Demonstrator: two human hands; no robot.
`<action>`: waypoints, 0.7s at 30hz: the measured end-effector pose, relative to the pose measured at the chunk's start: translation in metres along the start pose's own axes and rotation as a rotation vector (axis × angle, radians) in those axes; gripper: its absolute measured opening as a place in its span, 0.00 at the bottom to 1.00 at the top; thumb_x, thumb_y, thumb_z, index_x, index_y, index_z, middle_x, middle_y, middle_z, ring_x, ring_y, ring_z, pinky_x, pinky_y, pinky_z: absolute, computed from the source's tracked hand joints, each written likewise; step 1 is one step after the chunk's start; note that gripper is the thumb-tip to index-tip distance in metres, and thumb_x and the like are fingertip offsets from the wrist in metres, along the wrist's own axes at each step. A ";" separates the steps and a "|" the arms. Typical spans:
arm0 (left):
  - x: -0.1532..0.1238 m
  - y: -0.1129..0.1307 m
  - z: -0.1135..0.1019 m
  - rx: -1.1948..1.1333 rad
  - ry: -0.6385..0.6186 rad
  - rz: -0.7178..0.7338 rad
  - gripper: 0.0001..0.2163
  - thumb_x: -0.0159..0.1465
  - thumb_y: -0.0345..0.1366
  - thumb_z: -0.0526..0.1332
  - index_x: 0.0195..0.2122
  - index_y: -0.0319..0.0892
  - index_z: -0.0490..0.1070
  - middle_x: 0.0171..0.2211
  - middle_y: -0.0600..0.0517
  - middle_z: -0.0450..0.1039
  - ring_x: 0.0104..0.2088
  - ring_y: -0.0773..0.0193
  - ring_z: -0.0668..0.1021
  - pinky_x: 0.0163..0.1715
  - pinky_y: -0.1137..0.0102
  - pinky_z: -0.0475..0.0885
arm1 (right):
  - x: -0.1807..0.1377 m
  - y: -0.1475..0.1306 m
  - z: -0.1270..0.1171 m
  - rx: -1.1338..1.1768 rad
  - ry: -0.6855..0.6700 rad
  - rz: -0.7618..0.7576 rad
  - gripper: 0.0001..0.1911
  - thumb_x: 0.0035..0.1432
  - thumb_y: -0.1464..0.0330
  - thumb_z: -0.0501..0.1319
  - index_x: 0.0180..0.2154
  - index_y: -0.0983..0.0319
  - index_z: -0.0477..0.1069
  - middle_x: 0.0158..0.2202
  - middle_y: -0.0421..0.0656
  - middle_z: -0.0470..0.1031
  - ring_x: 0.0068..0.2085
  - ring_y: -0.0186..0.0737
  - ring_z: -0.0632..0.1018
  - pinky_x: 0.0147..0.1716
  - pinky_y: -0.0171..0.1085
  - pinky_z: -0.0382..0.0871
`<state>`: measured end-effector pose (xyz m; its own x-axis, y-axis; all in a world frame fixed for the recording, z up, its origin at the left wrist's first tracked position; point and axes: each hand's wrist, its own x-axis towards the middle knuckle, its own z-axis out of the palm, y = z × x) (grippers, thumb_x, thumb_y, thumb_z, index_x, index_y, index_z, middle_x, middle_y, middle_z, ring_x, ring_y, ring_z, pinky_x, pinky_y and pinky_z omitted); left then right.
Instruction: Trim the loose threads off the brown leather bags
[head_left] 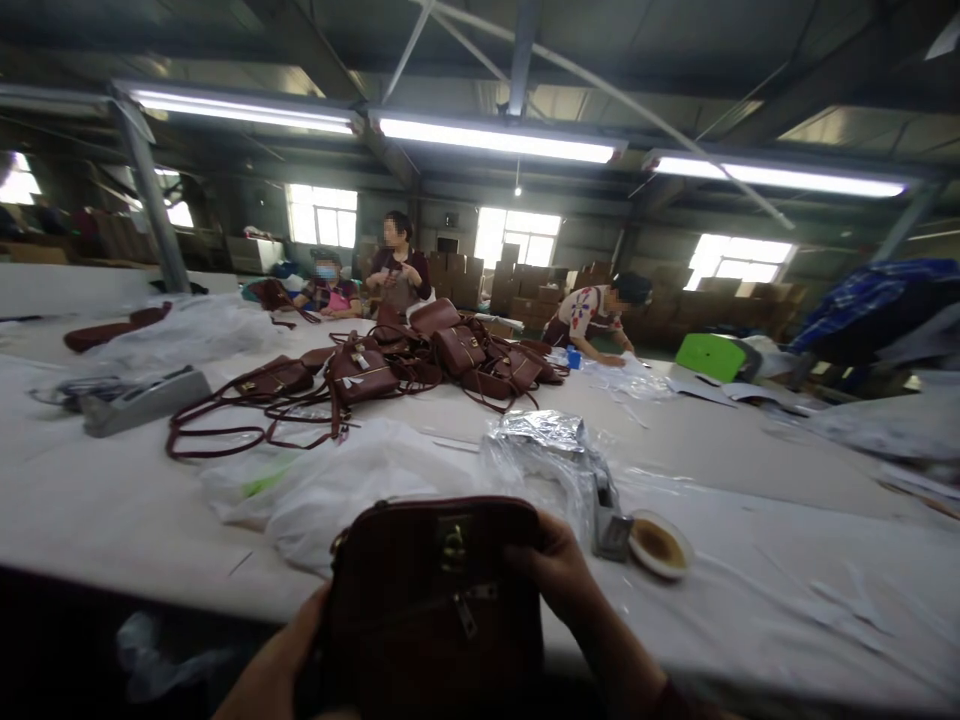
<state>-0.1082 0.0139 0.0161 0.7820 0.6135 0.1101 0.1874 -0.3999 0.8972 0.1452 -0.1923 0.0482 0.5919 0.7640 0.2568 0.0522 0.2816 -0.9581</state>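
A dark brown handbag [420,640] is held upright in front of me, over the table's near edge. Its front carries a brass-coloured clasp and zip pulls. My left hand [281,660] grips the bag's left side, its fingers partly hidden behind it. On the upper right side, my right hand [559,570] is closed around the edge, with the thumb on the front. White plastic wrapping [352,480] lies just beyond the bag. Beside it rests a bundle of clear plastic bags [540,440].
Brown handbags [450,350] with long straps are heaped mid-table [750,590]. A tape dispenser [146,400] stands left. A shallow dish [660,545] of brownish stuff sits right, beside a metal tool [609,520]. Co-workers [397,265] are across the table, one bending [592,315] over plastic.
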 end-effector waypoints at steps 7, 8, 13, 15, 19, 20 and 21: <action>0.069 -0.040 0.047 0.054 0.294 -0.019 0.17 0.54 0.50 0.63 0.40 0.47 0.73 0.34 0.52 0.81 0.36 0.50 0.82 0.38 0.61 0.77 | 0.034 0.062 0.017 -0.821 0.399 -0.306 0.21 0.55 0.72 0.59 0.52 0.63 0.69 0.51 0.52 0.71 0.54 0.54 0.69 0.55 0.56 0.63; 0.070 -0.045 0.052 0.044 0.307 -0.007 0.16 0.54 0.50 0.64 0.39 0.47 0.73 0.33 0.53 0.81 0.35 0.51 0.82 0.36 0.63 0.77 | 0.029 0.065 0.020 -0.872 0.459 -0.363 0.22 0.57 0.72 0.58 0.54 0.63 0.67 0.53 0.53 0.69 0.56 0.54 0.67 0.56 0.57 0.61; 0.066 -0.049 0.070 0.042 0.335 0.035 0.14 0.55 0.49 0.64 0.38 0.50 0.74 0.31 0.55 0.81 0.32 0.53 0.82 0.33 0.65 0.77 | 0.009 0.062 0.041 -0.830 0.504 -0.424 0.13 0.60 0.69 0.57 0.48 0.61 0.67 0.47 0.51 0.70 0.50 0.50 0.71 0.51 0.51 0.68; 0.066 -0.047 0.077 0.045 0.333 0.058 0.13 0.55 0.48 0.64 0.39 0.50 0.74 0.32 0.55 0.81 0.33 0.53 0.82 0.33 0.66 0.77 | 0.011 0.061 0.051 -0.733 0.441 -0.316 0.11 0.60 0.68 0.59 0.46 0.61 0.68 0.43 0.49 0.72 0.46 0.48 0.74 0.47 0.47 0.70; 0.063 -0.045 0.090 0.051 0.266 0.144 0.11 0.55 0.46 0.64 0.37 0.49 0.73 0.32 0.53 0.80 0.33 0.53 0.81 0.34 0.65 0.77 | 0.022 0.066 0.060 -0.459 0.410 -0.066 0.10 0.59 0.63 0.62 0.40 0.61 0.70 0.36 0.44 0.76 0.38 0.43 0.76 0.40 0.40 0.71; 0.061 -0.045 0.091 0.054 0.236 0.171 0.11 0.55 0.46 0.65 0.37 0.49 0.74 0.33 0.52 0.80 0.34 0.52 0.81 0.35 0.65 0.77 | 0.024 0.066 0.058 -0.378 0.408 -0.020 0.10 0.58 0.62 0.62 0.37 0.61 0.71 0.33 0.43 0.76 0.36 0.42 0.76 0.38 0.39 0.71; 0.059 -0.044 0.092 0.058 0.204 0.195 0.12 0.55 0.45 0.65 0.39 0.49 0.74 0.35 0.51 0.81 0.36 0.51 0.81 0.37 0.64 0.77 | 0.026 0.067 0.056 -0.288 0.397 0.016 0.11 0.57 0.61 0.63 0.36 0.61 0.71 0.32 0.42 0.76 0.35 0.41 0.76 0.37 0.38 0.70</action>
<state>-0.0158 0.0054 -0.0559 0.6718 0.6433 0.3672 0.0834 -0.5583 0.8255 0.1195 -0.1211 -0.0021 0.8524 0.4708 0.2277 0.2281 0.0571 -0.9720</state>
